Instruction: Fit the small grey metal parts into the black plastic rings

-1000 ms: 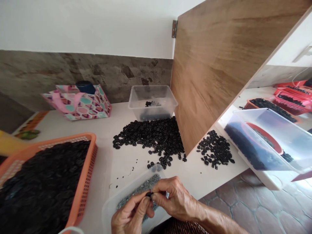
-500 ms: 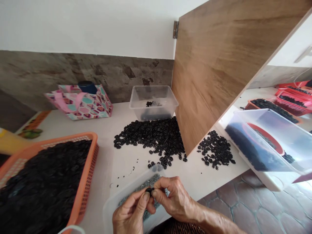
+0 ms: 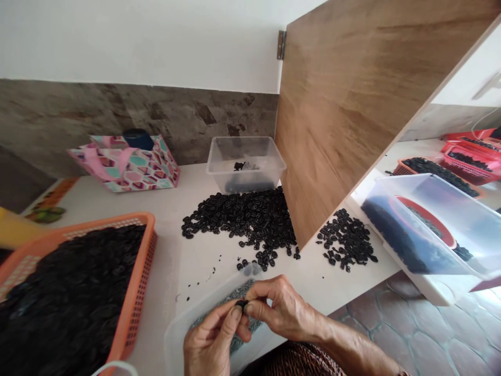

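Observation:
Between the thumbs and fingertips of both hands is a small black plastic piece (image 3: 241, 304); its exact shape is mostly covered by the fingers. My left hand (image 3: 213, 337) pinches it from the left, and my right hand (image 3: 276, 308) pinches it from the right. Both hands are over a translucent tub (image 3: 178, 334) that contains many small grey metal-looking parts (image 3: 237, 342). Beyond the hands, a heap of black oval pieces with slots (image 3: 242, 211) spreads over the white table (image 3: 168, 271).
On the left stands an orange basket (image 3: 146, 261) full of black pieces. A clear bin (image 3: 246, 156) and a patterned bag (image 3: 141, 169) are at the back. A wooden panel (image 3: 352, 94) divides the table; beyond it lie a smaller pile (image 3: 348, 240) and a larger clear bin (image 3: 430, 224).
Both hands have shifted very slightly, with the right hand's knuckles a little higher and the fingers closer around the black piece. The surroundings look the same.

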Action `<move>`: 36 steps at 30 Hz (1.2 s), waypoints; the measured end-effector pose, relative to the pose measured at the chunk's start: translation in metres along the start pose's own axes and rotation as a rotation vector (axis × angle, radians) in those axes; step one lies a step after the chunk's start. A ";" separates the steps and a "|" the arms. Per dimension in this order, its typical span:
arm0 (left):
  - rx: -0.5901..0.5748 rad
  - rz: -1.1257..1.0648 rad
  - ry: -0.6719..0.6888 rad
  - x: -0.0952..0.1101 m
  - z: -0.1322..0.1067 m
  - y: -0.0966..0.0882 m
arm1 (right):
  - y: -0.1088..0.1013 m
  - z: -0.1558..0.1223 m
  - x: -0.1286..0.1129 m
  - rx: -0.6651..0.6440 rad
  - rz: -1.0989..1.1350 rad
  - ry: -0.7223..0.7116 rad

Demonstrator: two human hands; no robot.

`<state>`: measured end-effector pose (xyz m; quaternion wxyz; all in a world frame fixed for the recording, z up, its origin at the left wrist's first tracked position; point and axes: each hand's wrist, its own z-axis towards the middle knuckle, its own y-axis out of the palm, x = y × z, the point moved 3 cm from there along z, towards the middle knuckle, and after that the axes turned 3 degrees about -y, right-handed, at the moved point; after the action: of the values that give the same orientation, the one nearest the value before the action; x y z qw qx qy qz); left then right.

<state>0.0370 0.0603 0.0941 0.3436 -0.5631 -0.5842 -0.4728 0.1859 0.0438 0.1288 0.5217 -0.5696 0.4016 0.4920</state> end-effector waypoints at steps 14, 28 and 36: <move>-0.006 -0.228 -0.172 -0.001 0.005 0.003 | 0.019 0.007 0.034 0.056 0.460 0.105; -0.190 -0.271 -0.228 -0.004 -0.004 0.009 | 0.033 0.013 0.047 -0.036 0.980 0.140; -0.037 -0.310 -0.286 -0.008 0.004 0.012 | 0.028 0.004 0.053 0.243 0.612 0.117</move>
<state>0.0504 0.0603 0.0870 0.1699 -0.5339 -0.6980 -0.4460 0.1681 0.0471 0.0716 0.3897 -0.3835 0.6393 0.5408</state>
